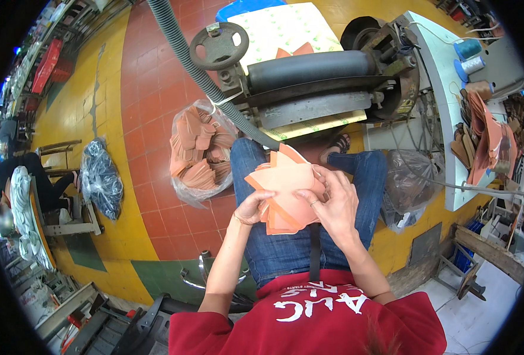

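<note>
A stack of salmon-orange cut pieces (283, 186), leather-like with pointed corners, is held over my lap between both hands. My left hand (252, 207) grips its left edge, thumb on top and fingers hidden beneath. On the right side, my right hand (336, 198) closes on the stack with bent fingers, its thumb lying on the top piece. The pieces are fanned at uneven angles. Just beyond my knees stands a machine with a dark roller (312, 70); an orange piece (294, 51) lies behind the roller on a patterned yellow-white sheet (285, 26).
Left of my knee, a clear plastic bag (182, 192) holds more orange pieces. A grey hose (182, 44) runs down to the machine beside a handwheel (219, 46). At right, a white table (445, 112) carries thread spools (468, 49) and cut pieces. A person sits far left.
</note>
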Tool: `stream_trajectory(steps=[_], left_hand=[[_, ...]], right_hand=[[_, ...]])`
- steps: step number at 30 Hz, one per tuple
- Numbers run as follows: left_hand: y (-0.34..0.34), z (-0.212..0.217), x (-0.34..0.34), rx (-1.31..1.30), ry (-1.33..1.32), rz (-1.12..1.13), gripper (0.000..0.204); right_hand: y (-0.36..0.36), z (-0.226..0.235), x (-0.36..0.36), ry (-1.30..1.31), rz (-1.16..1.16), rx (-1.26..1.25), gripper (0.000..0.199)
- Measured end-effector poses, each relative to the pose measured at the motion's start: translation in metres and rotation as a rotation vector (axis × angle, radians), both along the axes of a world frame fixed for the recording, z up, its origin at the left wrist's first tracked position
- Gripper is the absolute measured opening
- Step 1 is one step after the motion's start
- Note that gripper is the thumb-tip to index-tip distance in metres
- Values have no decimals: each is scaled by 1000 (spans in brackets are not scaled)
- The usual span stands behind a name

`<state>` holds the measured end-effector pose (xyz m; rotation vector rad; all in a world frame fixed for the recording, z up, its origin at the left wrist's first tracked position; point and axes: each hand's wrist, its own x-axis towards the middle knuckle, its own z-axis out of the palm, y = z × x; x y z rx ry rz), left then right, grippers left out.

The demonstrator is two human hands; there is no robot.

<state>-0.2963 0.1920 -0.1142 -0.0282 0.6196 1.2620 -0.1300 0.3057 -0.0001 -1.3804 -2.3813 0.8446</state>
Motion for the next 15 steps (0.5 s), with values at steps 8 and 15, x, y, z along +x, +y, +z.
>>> stream_trajectory(steps=[8,15], left_hand=[[-18,-27,0,133,-11,-131,83],[-13,-41,11,102,-72,-66,89]], right_hand=[[-2,-10,-2,87,-26,-2,42],[4,-3,5,407,62,-111,23]])
